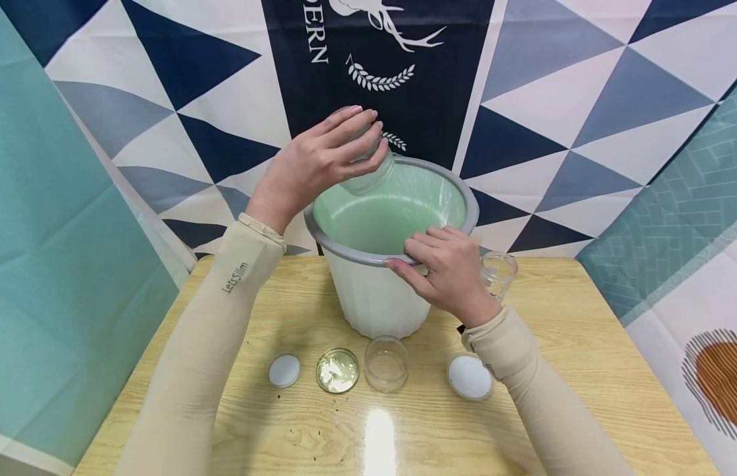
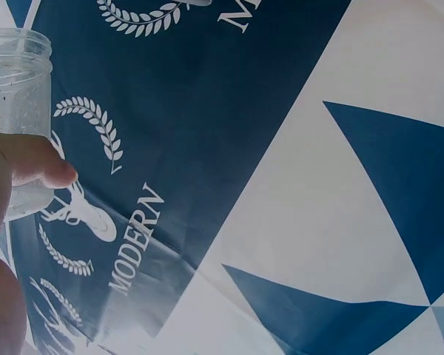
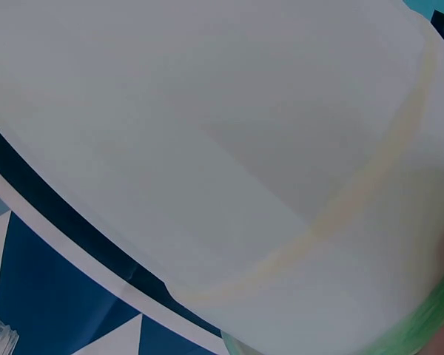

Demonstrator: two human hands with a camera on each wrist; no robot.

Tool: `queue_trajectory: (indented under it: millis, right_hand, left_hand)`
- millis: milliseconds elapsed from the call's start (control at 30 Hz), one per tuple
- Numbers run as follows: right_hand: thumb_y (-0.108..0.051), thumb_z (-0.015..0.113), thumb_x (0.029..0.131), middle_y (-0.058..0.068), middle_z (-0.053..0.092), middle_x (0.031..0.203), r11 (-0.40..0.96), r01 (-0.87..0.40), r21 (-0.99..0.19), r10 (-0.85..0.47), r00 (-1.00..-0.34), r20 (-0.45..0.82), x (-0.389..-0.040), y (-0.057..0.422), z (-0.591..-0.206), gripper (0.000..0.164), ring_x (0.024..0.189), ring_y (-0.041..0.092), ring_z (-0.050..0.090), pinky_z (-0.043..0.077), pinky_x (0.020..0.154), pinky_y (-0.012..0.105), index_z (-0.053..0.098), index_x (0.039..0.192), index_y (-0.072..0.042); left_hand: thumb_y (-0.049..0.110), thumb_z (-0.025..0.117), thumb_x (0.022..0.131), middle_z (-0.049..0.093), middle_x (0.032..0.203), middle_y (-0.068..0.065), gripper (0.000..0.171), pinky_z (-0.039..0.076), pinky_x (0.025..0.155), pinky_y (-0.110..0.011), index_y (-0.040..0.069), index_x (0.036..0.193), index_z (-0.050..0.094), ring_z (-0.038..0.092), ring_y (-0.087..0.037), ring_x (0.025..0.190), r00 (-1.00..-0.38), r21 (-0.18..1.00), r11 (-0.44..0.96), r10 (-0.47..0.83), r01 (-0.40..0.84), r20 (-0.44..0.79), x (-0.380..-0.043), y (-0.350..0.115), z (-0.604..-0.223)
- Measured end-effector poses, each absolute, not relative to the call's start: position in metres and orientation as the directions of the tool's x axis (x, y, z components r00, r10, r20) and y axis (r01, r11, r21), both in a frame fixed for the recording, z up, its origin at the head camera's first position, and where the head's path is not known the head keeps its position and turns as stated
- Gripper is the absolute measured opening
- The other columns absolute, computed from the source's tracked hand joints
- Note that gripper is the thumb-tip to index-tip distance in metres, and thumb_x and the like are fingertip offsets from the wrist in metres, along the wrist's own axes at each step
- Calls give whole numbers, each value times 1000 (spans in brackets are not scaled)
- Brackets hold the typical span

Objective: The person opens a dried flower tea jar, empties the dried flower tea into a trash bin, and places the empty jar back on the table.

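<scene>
My left hand (image 1: 326,155) grips a clear plastic jar (image 1: 371,177), held tilted above the opening of a white bin (image 1: 380,297). In the left wrist view the thumb lies across the jar (image 2: 29,96), whose threaded neck and wall show dark specks. A green liner bag (image 1: 368,225) covers the inside of the bin under a grey rim (image 1: 338,248). My right hand (image 1: 442,271) holds the near right part of that rim, thumb outside and fingers curled over it. The bin's white wall (image 3: 170,148) fills most of the right wrist view. The bin's bottom inside cannot be made out.
Before the bin stand a small white disc (image 1: 284,370), a gold-coloured round lid (image 1: 338,370), a clear round container (image 1: 387,363) and a larger white disc (image 1: 470,377). Another clear jar (image 1: 500,268) is partly behind my right hand. Dark crumbs dot the wooden table (image 1: 297,430).
</scene>
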State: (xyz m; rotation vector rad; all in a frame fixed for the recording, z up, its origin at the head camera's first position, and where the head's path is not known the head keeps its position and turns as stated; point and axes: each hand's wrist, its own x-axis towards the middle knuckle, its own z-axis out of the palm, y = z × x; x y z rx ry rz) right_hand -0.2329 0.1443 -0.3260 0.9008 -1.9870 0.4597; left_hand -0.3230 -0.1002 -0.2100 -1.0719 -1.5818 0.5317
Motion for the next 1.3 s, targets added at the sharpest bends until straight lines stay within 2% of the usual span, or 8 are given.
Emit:
queue_trajectory:
  millis: [167, 333, 1100, 1300]
  right_hand:
    - [-56, 48, 106, -5, 37, 55, 662, -748, 35, -416, -328, 848, -233, 144, -325, 58, 51, 15, 34, 27, 52, 30, 41, 63, -17]
    - [-54, 49, 106, -6, 37, 55, 660, -750, 49, -418, -312, 853, -233, 144, -325, 57, 51, 14, 34, 28, 51, 31, 41, 63, -17]
    - [-56, 48, 106, -5, 38, 56, 664, -747, 38, -419, -330, 846, -233, 145, -325, 58, 52, 16, 36, 28, 52, 31, 41, 64, -16]
    - [-57, 47, 106, -4, 38, 56, 666, -745, 26, -418, -344, 841, -233, 145, -324, 59, 52, 16, 36, 27, 53, 31, 41, 64, -16]
  left_hand:
    - [-18, 41, 102, 59, 143, -4, 51, 29, 126, -33, 16, 137, 53, 54, -22, 138, 39, -795, 489, 843, 360, 537, -323, -99, -209]
    - [-17, 41, 102, 58, 143, -4, 51, 29, 127, -33, 17, 138, 53, 54, -21, 138, 46, -794, 493, 839, 355, 542, -323, -99, -209]
    - [-14, 47, 102, 58, 144, -3, 54, 29, 126, -34, 21, 142, 51, 54, -20, 138, 65, -800, 541, 817, 258, 573, -324, -101, -210]
    - [-13, 46, 102, 59, 143, -6, 52, 29, 126, -34, 20, 142, 49, 55, -23, 136, 54, -760, 586, 781, 280, 622, -325, -106, -211]
